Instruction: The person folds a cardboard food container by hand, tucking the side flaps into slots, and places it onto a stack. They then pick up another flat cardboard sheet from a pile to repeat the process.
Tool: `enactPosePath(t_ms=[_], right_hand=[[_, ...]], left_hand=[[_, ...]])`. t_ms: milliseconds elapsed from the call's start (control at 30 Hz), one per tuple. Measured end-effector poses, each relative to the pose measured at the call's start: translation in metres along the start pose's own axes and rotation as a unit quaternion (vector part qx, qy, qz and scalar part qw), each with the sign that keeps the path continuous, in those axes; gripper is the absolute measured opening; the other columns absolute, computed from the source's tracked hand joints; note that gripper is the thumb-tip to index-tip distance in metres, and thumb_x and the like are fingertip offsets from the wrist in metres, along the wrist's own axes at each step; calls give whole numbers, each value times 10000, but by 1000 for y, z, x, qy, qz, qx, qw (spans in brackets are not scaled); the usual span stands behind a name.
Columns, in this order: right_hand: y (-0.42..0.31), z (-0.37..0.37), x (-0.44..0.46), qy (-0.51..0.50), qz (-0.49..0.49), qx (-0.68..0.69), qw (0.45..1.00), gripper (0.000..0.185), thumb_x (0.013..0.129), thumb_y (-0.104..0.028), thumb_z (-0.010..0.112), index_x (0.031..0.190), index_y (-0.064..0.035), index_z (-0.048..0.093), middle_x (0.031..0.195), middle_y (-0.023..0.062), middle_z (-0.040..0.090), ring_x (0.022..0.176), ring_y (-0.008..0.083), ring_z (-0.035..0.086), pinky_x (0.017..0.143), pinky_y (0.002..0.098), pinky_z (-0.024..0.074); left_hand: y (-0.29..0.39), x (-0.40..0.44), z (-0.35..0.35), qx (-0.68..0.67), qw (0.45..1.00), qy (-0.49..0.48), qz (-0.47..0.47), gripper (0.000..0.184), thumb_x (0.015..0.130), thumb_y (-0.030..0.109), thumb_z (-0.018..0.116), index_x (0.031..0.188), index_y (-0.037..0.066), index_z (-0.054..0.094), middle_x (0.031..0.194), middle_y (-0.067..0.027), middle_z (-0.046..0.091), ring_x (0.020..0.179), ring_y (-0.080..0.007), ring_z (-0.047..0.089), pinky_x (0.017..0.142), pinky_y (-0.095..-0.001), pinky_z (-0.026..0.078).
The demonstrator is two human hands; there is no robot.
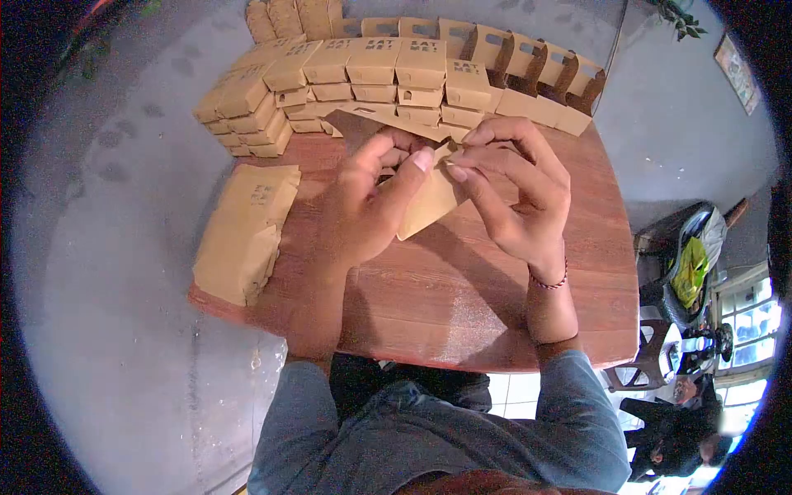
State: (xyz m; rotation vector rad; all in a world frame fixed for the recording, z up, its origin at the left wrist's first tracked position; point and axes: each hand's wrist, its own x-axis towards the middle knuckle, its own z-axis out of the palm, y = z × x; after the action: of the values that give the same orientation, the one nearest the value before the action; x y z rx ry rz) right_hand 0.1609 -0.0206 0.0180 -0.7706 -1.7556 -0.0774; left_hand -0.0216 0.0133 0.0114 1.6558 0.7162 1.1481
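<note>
A partly folded brown cardboard box (429, 202) is held up over the wooden table, between my two hands. My left hand (375, 194) grips it from the left, thumb pressed near its upper corner. At the same corner, my right hand (524, 186) pinches a small flap between thumb and fingers; a braided bracelet is on that wrist. A long cardboard panel of the box reaches up and left behind my left fingers. My hands hide part of the folds.
Closed boxes (375, 62) printed "EAT ME!" stand stacked along the table's back. Open cardboard pieces with handle holes (528, 62) line the back right. Flat cardboard blanks (239, 239) lie at the left edge of the wooden table (577, 272). A plastic stool (652, 355) stands right.
</note>
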Motion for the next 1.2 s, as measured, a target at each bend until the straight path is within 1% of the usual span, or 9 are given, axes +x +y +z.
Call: enactPosePath(t_ms=[300, 433, 633, 700, 833, 900, 1033, 1133, 1200], right_hand=[[-5, -6, -2, -65, 67, 62, 994, 145, 720, 22, 712, 852, -29, 739, 992, 116, 643, 912, 230, 652, 752, 315, 532], [-5, -10, 1, -80, 32, 32, 996, 145, 722, 14, 710, 852, -38, 744, 976, 109, 645, 907, 224, 645, 744, 312, 525], [3, -10, -2, -88, 118, 160, 976, 143, 716, 21, 728, 852, -25, 727, 912, 87, 639, 863, 179, 615, 762, 281, 485], [7, -7, -1, -92, 186, 292, 934, 150, 737, 18, 744, 875, -11, 692, 900, 57, 633, 871, 145, 590, 799, 268, 460], [4, -5, 0, -78, 277, 329, 899, 264, 748, -12, 777, 975, -19, 643, 909, 7, 615, 867, 89, 552, 801, 241, 451], [5, -5, -1, -82, 278, 319, 902, 284, 744, -18, 783, 989, -23, 638, 906, 2, 608, 860, 83, 548, 786, 232, 452], [4, -6, 0, -85, 261, 272, 922, 320, 746, -39, 785, 1023, -35, 625, 893, -18, 588, 836, 68, 532, 735, 216, 450], [6, -6, -2, -81, 258, 273, 923, 315, 759, -39, 767, 1034, -26, 615, 878, -24, 584, 818, 63, 519, 719, 215, 442], [3, -3, -1, -72, 249, 260, 930, 314, 761, -38, 762, 1038, -28, 615, 870, -24, 580, 804, 61, 516, 705, 214, 440]], left_hand=[[13, -8, 0, 29, 999, -23, 5, 291, 926, 218, 577, 1073, -32, 598, 916, -137, 699, 818, -165, 673, 736, -298, 509], [11, -11, 1, 98, 995, 4, 23, 268, 914, 199, 590, 1063, -23, 608, 928, -147, 700, 831, -173, 680, 741, -303, 511], [5, -16, -2, 152, 977, 4, 150, 194, 893, 145, 596, 1034, 14, 625, 916, -140, 694, 861, -236, 677, 750, -344, 513], [6, -20, -5, 278, 935, 24, 221, 211, 899, 127, 614, 1073, 9, 634, 1013, -114, 682, 982, -214, 638, 879, -346, 472], [0, -20, -5, 286, 939, 24, 192, 203, 889, 104, 616, 1066, 5, 633, 1013, -120, 680, 984, -225, 638, 877, -351, 472], [-4, -19, -3, 235, 951, 51, 196, 191, 894, 184, 601, 1026, 52, 641, 1029, -123, 667, 965, -358, 609, 979, -459, 335], [-3, -20, -6, 272, 942, 29, 193, 211, 902, 182, 600, 1047, 32, 630, 1026, -145, 662, 947, -358, 613, 931, -442, 392], [-5, -20, -2, 148, 978, 13, 147, 221, 923, 175, 587, 1063, 7, 616, 1027, -170, 655, 940, -347, 620, 874, -414, 446], [-8, -17, -4, 228, 951, 32, 208, 234, 945, 180, 571, 1072, -14, 603, 1027, -190, 649, 947, -332, 627, 836, -392, 476]])
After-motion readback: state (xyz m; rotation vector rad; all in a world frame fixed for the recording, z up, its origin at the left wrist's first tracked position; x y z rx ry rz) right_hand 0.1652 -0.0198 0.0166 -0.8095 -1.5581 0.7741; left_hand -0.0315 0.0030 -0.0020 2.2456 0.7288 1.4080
